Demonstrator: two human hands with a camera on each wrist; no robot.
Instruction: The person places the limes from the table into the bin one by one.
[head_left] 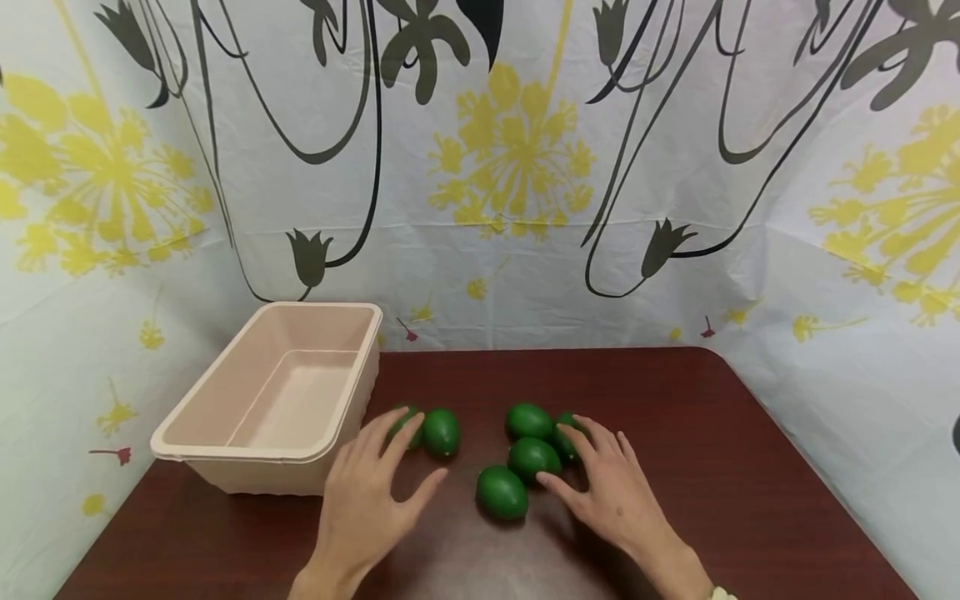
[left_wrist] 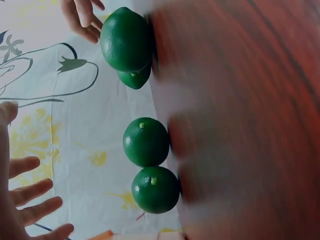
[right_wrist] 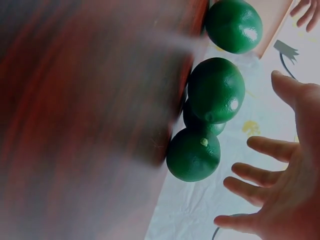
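Two green limes lie side by side left of the table's middle, one of them [head_left: 442,433] in full view and the other [head_left: 407,433] partly behind the fingers of my left hand [head_left: 367,496]. That hand hovers with spread fingers, holding nothing. Right of the middle is a group of several limes; the nearest [head_left: 502,493] lies in front, with others [head_left: 534,459] [head_left: 528,422] behind. My right hand [head_left: 618,496] is spread above the group's right side, partly covering one lime [head_left: 566,437]. The right wrist view shows its fingers [right_wrist: 257,175] extended and apart from the limes.
A beige plastic bin [head_left: 243,454] with nothing inside stands at the left of the dark red-brown table [head_left: 720,433]. A white cloth [head_left: 480,292] printed with yellow and grey flowers hangs behind and at the sides.
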